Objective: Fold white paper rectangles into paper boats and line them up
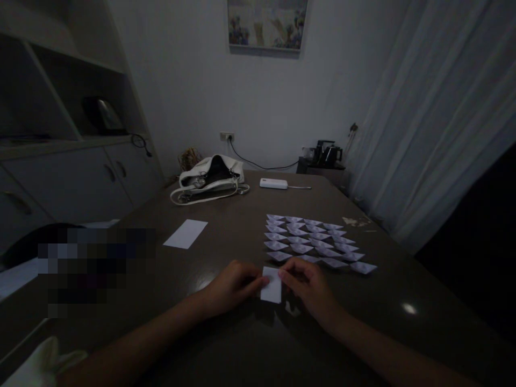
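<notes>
A small folded sheet of white paper is held upright between my two hands, just above the table. My left hand pinches its left edge, thumb on the near face. On the opposite edge, my right hand grips it the same way; the fingers behind the paper are hidden. Just beyond my hands, several folded paper boats stand in rows. Farther left, a flat white sheet of paper lies on the table.
A white handbag sits open at the table's far end, with a white power bank and its cable to the right. The brown table reaches toward the wall. A blurred-out patch covers the left side. Sheer curtains hang at right.
</notes>
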The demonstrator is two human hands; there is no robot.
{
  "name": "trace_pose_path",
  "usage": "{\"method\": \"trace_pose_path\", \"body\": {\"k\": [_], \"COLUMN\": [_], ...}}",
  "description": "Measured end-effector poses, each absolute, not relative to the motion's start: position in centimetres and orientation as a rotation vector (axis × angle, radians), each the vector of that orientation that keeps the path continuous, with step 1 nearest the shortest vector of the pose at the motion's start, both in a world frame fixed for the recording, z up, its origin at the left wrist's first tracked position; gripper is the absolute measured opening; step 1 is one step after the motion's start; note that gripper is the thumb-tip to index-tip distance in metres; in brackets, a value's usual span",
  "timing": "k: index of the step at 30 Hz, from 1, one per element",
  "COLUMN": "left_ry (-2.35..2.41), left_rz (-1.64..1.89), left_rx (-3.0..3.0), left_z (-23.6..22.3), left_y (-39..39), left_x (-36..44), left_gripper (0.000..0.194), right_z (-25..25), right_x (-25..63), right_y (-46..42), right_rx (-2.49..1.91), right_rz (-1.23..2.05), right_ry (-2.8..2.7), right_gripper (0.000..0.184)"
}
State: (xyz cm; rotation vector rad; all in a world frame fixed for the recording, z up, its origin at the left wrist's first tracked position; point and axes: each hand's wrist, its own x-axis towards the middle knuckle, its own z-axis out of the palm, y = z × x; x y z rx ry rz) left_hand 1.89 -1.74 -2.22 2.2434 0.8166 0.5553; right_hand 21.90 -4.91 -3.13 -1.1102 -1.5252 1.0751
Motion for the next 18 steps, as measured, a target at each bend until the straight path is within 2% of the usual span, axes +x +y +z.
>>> {"method": "trace_pose_path", "body": {"k": [18], "left_ry": [0.788], "left_rz": [0.560], "left_rx": [2.193], "left_z": [-2.32], "left_y": [-1.82], "left_x": [1.83], "left_gripper": [0.039], "right_z": [-2.98], "right_x": [21.81], "right_y": [-4.97], "right_rx": [-1.129], "right_rz": [1.089], "right_ry": [-1.505], "right_gripper": [0.020]}}
